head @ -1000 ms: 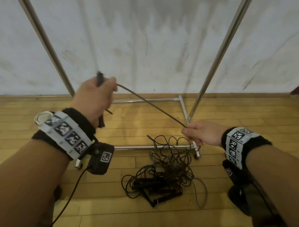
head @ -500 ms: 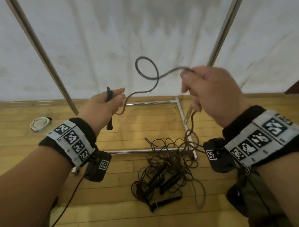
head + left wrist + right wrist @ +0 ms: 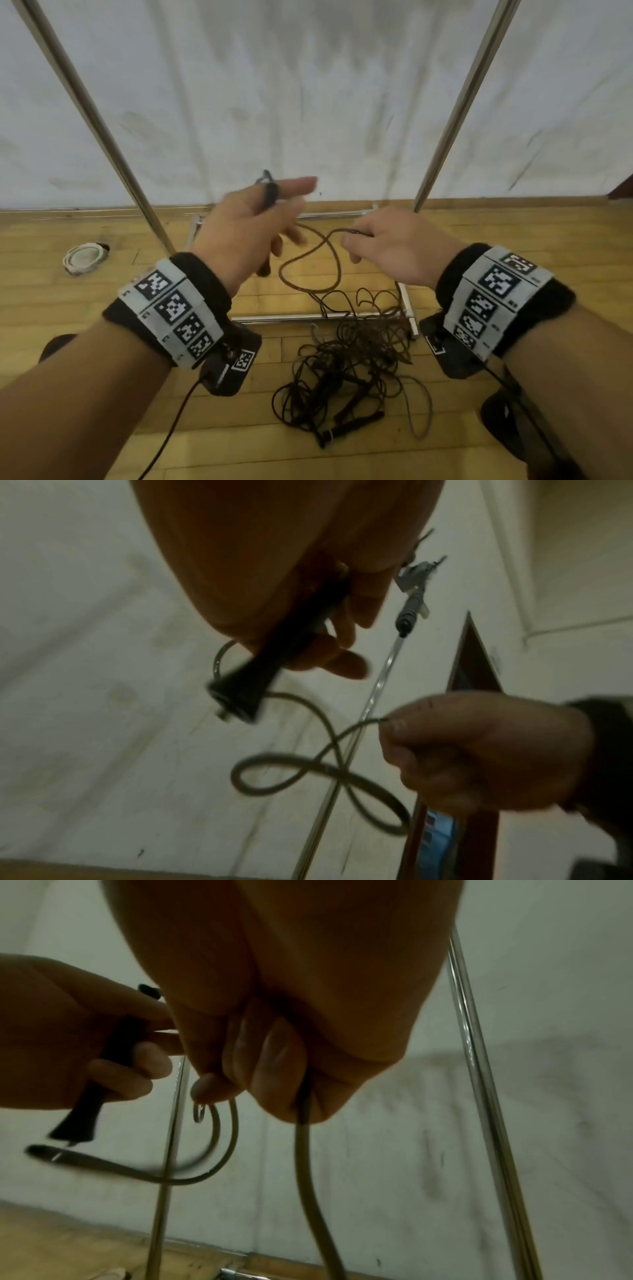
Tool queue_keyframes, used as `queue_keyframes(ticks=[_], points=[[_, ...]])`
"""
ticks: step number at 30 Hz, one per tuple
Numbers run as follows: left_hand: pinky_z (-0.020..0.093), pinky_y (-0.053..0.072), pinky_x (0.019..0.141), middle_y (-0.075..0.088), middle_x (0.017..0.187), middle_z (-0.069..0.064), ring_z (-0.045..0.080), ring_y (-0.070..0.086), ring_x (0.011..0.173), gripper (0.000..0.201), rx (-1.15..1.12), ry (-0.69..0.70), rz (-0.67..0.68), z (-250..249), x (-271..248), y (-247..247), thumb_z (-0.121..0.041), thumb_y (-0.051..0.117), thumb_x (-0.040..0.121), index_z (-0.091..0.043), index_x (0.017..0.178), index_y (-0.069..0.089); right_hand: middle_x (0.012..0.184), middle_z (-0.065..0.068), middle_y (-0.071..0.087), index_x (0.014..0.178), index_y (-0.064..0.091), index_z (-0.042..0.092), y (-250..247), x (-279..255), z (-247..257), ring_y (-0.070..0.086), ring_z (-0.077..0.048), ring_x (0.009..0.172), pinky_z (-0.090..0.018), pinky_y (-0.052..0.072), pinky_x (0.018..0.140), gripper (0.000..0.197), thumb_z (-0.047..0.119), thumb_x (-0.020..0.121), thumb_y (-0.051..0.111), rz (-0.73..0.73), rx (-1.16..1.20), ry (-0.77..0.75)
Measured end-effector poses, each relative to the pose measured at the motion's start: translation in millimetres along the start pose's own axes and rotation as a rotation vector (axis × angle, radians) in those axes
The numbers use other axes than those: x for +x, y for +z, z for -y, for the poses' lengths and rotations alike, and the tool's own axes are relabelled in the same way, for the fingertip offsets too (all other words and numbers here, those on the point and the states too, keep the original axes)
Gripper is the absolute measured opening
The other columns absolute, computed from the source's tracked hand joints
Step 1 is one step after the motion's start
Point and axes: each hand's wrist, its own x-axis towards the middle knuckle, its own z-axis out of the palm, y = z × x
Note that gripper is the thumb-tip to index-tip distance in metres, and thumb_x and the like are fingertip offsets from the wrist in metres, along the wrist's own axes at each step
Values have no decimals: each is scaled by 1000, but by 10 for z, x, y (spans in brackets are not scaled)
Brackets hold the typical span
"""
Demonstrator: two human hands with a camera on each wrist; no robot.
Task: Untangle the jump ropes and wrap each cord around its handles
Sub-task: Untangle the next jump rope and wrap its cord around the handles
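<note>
My left hand holds a black jump-rope handle upright, lower fingers curled round it and the index finger stretched out; the handle shows clearly in the left wrist view. Its dark cord loops down between my hands. My right hand pinches that cord between thumb and fingers, a hand's width right of the left hand. Below, on the wooden floor, lies a tangled pile of jump ropes with black handles at its front.
A metal clothes rack stands ahead: two slanted poles and a floor frame just behind the pile. A white roll of tape lies on the floor at left. A white wall is beyond.
My right hand has come down from head height to the left hand's level, bringing the cord loop lower. The left hand has risen a little and its index finger has straightened.
</note>
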Motion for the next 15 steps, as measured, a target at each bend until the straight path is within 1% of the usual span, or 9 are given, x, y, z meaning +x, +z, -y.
queue_keyframes(ticks=[2, 3, 4, 6, 7, 9, 10, 12, 15], points=[[23, 51, 53, 75, 80, -20, 5, 64, 56, 29, 175, 49, 203, -29, -69, 84, -57, 63, 96, -58, 124, 68, 53, 9, 52, 74, 70, 24, 19, -14, 58, 48, -3, 47, -29, 37, 55, 34, 40, 100, 55, 8, 59, -22], [17, 48, 47, 71, 74, -27, 0, 60, 50, 26, 288, 61, 283, -36, -96, 127, -56, 63, 97, -61, 123, 65, 53, 9, 51, 73, 71, 24, 14, -23, 83, 47, -4, 47, -30, 38, 56, 32, 37, 98, 58, 6, 102, -32], [15, 45, 44, 70, 76, -31, -3, 59, 47, 24, 380, 61, 337, -19, -100, 154, -52, 64, 99, -63, 120, 62, 52, 10, 50, 71, 71, 23, 8, -32, 99, 45, -6, 48, -30, 38, 56, 29, 34, 96, 60, 6, 150, -37], [14, 44, 50, 71, 83, -29, -7, 58, 52, 13, 480, 23, 348, 22, -72, 163, -49, 67, 98, -55, 110, 66, 48, 11, 44, 70, 70, 22, 4, -55, 111, 40, -6, 45, -28, 37, 52, 25, 29, 93, 63, 20, 225, -45], [13, 42, 51, 69, 77, -28, -7, 57, 53, 3, 485, -8, 320, 27, -55, 142, -49, 68, 98, -48, 101, 69, 48, 10, 41, 72, 71, 21, 6, -65, 103, 38, -7, 44, -26, 35, 49, 22, 27, 92, 63, 32, 263, -49], [12, 38, 48, 61, 61, -24, -5, 52, 49, 14, 435, -17, 220, 41, -18, 84, -48, 68, 99, -38, 89, 70, 53, 3, 41, 81, 71, 16, 19, -74, 62, 35, -13, 45, -28, 32, 47, 16, 24, 93, 63, 61, 381, -32], [13, 39, 48, 59, 58, -23, -4, 51, 48, 16, 393, -6, 156, 48, -2, 55, -47, 68, 99, -36, 87, 71, 56, -2, 42, 84, 71, 13, 34, -72, 31, 36, -16, 47, -30, 32, 48, 15, 22, 93, 63, 72, 445, -20], [16, 41, 52, 60, 60, -24, -6, 54, 51, 14, 346, 37, 38, 25, 16, 4, -47, 69, 99, -40, 87, 71, 58, -5, 46, 88, 70, 12, 95, -61, -60, 41, -19, 50, -36, 40, 54, 16, 22, 96, 61, 89, 476, -15], [24, 46, 57, 62, 62, -28, -8, 57, 53, 13, 234, 25, -197, 42, 63, -139, -49, 66, 98, -44, 87, 72, 57, 4, 56, 90, 70, 24, 223, -43, -273, 52, -13, 51, -40, 53, 71, 23, 36, 101, 54, 176, 286, 4]])
